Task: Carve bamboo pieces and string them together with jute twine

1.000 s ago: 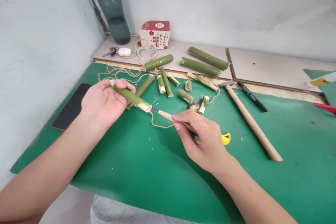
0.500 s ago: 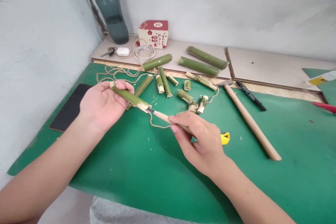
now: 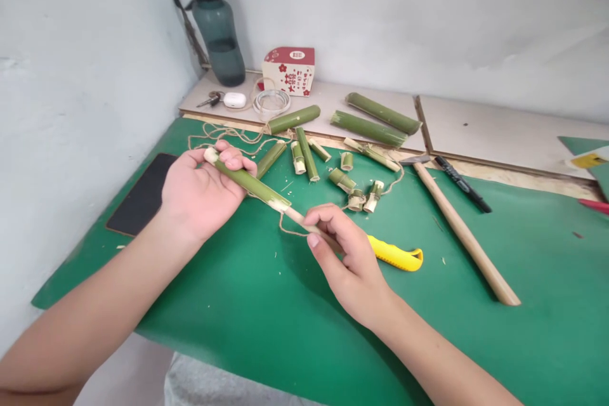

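The green tabletop (image 3: pixel 285 317) is carrying all items and is meeting a pale ledge along the wall. A dark bottle (image 3: pixel 219 32) and a red-and-white box (image 3: pixel 289 71) are standing on that ledge. A hammer (image 3: pixel 464 235) is lying at an angle on the right of the tabletop, with a black marker (image 3: pixel 461 184) just beside it. Cut bamboo pieces (image 3: pixel 366 127) are lying scattered between the ledge and my hands.

My left hand (image 3: pixel 200 193) is holding one bamboo tube (image 3: pixel 247 181) above the tabletop. The grip is closed around it, fingers curled over the far end and thumb beneath. The tube is pointing down and to the right, toward my other hand.

My right hand (image 3: pixel 347 260) is pinching a thin wooden-handled tool (image 3: pixel 304 223) between thumb and fingers, the grip closed tight. The tool's front end is meeting the tube's cut end; I cannot tell how far the tip is entering.

A yellow utility knife (image 3: pixel 394 255) is lying on the tabletop just behind my right hand. A strand of twine (image 3: pixel 285 231) is looping beneath the tool.
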### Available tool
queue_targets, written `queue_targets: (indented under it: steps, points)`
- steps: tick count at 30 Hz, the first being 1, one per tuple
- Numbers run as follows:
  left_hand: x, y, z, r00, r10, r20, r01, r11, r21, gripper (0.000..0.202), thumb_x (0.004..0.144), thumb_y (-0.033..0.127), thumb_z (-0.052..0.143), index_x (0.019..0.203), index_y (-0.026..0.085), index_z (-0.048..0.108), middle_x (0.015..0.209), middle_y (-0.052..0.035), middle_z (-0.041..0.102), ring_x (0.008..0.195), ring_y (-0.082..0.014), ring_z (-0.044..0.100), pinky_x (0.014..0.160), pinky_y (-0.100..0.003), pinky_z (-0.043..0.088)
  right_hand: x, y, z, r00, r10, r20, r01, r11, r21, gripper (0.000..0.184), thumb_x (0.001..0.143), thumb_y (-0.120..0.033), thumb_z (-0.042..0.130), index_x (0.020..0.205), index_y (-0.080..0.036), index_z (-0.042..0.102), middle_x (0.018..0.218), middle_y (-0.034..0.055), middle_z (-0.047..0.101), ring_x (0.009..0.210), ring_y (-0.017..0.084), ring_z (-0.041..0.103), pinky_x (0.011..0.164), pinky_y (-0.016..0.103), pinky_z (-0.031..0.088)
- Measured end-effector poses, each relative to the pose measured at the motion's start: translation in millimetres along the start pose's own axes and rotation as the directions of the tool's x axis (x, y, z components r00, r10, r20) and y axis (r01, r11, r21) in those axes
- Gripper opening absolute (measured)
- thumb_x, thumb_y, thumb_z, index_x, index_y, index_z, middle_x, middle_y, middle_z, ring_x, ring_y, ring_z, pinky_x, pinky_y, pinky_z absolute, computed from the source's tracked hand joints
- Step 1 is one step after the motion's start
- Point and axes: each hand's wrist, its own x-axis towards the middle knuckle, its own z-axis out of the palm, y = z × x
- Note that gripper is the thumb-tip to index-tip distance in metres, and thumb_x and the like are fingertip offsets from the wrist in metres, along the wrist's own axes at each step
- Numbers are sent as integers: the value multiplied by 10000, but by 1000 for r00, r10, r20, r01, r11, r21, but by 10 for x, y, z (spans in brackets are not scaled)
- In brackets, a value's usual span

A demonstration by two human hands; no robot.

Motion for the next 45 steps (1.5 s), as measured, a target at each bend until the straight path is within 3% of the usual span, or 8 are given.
queue_targets:
  steps: [5,11,19,28,35,40,45]
  points:
    - [-25,12,-29,996,-9,84,9,1000,5,133,809,90,396,856,213,378,660,2,419,594,-143,447,686,-293,548,58,46,21,993,111,-31,-102,969,225,59,999,-288,623,1004,-229,627,975,35,626,732,133,529,601,244,454]
    - [-66,-26,-18,989,-53,135,49,998,36,280,649,107,441,804,231,243,650,19,342,558,-138,398,628,-287,525,87,98,124,972,233,-41,-173,818,548,229,953,-350,731,916,-230,539,901,-2,654,647,99,544,575,229,460]
    - [-68,-150,-59,982,-90,168,82,995,54,274,672,118,427,781,235,204,652,36,295,555,-129,378,620,-272,510,1,89,159,976,216,-6,-194,890,411,219,1068,-421,574,948,-259,488,798,-39,571,649,114,421,585,258,335]
    - [-83,-177,-39,988,-42,149,24,992,120,295,660,137,437,788,232,188,646,41,278,547,-122,342,618,-274,500,40,54,131,964,266,-18,-245,912,328,207,1013,-369,662,894,-230,565,778,-27,666,564,85,410,528,257,305]
    - [-72,-188,-45,987,-68,145,48,990,132,277,678,131,413,800,232,186,662,39,287,566,-117,348,641,-270,508,84,-5,56,945,326,-3,-301,875,379,293,934,-426,745,834,-221,560,723,-21,688,527,77,431,522,248,329]
    - [-51,-134,-56,987,-27,158,9,994,110,277,668,133,419,806,232,200,666,37,298,567,-120,358,630,-272,506,112,-42,-15,934,357,-4,-335,881,334,260,924,-384,729,816,-224,554,692,-16,693,526,85,447,518,248,337]
    - [-7,-110,-62,989,-55,136,42,994,97,279,654,123,433,805,231,224,661,30,335,565,-129,393,632,-283,523,121,-61,-61,933,359,-10,-342,895,288,244,922,-372,717,811,-227,555,693,-11,693,550,94,478,522,249,348]
